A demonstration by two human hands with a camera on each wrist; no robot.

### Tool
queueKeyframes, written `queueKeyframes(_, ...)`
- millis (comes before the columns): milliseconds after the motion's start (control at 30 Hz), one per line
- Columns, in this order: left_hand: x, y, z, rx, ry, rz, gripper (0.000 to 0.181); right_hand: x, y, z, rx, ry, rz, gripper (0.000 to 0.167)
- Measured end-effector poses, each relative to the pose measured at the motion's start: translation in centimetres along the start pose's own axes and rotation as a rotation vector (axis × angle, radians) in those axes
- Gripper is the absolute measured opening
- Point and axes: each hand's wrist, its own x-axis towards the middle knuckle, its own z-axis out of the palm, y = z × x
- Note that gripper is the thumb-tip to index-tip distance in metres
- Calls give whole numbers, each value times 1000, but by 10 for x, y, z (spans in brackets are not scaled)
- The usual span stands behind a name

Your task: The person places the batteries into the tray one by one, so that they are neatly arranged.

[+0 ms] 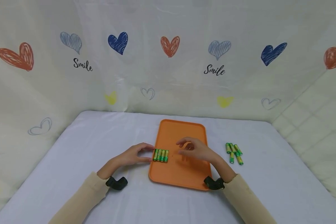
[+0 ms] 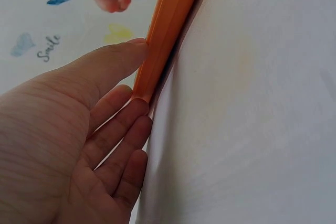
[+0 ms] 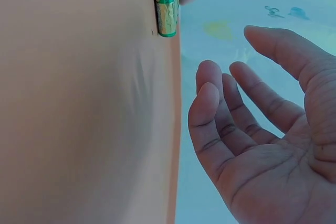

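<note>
A pale backdrop (image 1: pixel 190 15) printed with scribbled hearts (image 1: pixel 170 46) hangs behind a white table (image 1: pixel 140 202). The orange tray (image 1: pixel 179 130) lies on it, and just inside the tray's nine o'clock rim stands a side-by-side row of four green-and-yellow batteries (image 1: pixel 159 155). The left hand (image 1: pixel 131 155) is at that rim, grip wide; its own wrist view shows what the head view hides, the thumb lying against the tray's outer wall. The right hand (image 1: pixel 197 151) is over the tray towards three o'clock, grip wide around nothing. Only the head view takes in the five loose batteries (image 1: pixel 233 148), bunched on the table beyond three o'clock. The right wrist view brings one battery's lettering closer (too small for me to read); the backdrop plainly says "Smile", twice, in black.
</note>
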Motion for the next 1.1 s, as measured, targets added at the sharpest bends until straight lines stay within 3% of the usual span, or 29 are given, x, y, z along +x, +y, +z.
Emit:
queueKeyframes(200,-1,2,0,-7,-3,7,52,-10,3,-8,-2,32,27,39)
queueKeyframes(667,-1,2,-1,-15,-8,5,52,-32,18,-29,-40,96,-1,34)
queueKeyframes(1100,-1,2,-1,-12,-9,5,53,-61,25,-47,-8,134,120,36)
